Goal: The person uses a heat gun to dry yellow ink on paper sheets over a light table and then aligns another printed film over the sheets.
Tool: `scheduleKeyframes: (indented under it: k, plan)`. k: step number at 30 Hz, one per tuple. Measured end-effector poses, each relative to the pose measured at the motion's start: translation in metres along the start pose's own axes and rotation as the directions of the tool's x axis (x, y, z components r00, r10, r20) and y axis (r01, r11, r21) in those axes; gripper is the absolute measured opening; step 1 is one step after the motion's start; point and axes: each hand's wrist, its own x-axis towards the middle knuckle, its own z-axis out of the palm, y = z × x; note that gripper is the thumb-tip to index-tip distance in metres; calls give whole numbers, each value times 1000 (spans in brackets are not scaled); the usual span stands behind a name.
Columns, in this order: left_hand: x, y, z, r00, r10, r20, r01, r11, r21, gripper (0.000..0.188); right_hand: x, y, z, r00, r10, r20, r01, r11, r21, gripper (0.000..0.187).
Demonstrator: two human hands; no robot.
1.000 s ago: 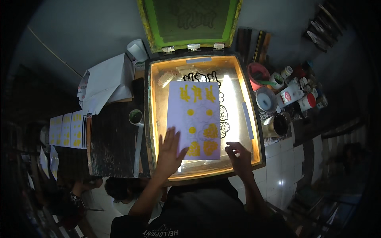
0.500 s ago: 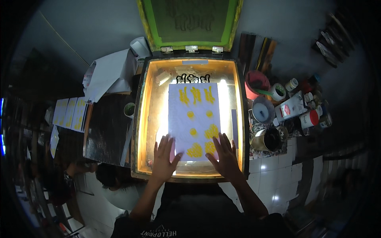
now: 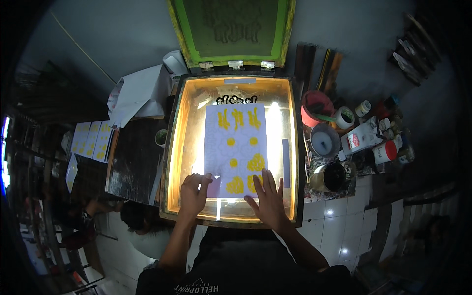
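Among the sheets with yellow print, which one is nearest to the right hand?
The sheet on the lit box, its lower right corner under the right hand. The other sheets are far left, beyond the dark tabletop.

Pale lilac sheet (image 3: 244, 151), rectangular, mostly flat. Left fingers (image 3: 207, 177) at near-left edge, right fingers (image 3: 266, 179) spread partly over near-right corner; long sides run away from both. Yellow print: three streaky marks (image 3: 221, 119) farthest out, three dots (image 3: 230, 142) mid-sheet, three blobs (image 3: 235, 185) nearest fingers.

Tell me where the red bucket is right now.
In the head view, the red bucket is right of the lit box, beyond the grey bowl and left of the white cup.
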Motion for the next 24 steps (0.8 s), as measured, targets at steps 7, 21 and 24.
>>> scheduleKeyframes:
  k: [7,21,24]
  plan:
    - [61,14,-12,986,161,-35,-155,978,137,29,32,12,-15,990,37,-137,-13,985,175,71]
    - [214,-16,18,784,469,407,-590,767,252,62,133,31,-16,993,104,-51,-106,993,-42,90]
    - [232,-17,19,738,422,527,-603,763,233,73,149,30,-15,990,138,-4,-138,987,-85,95]
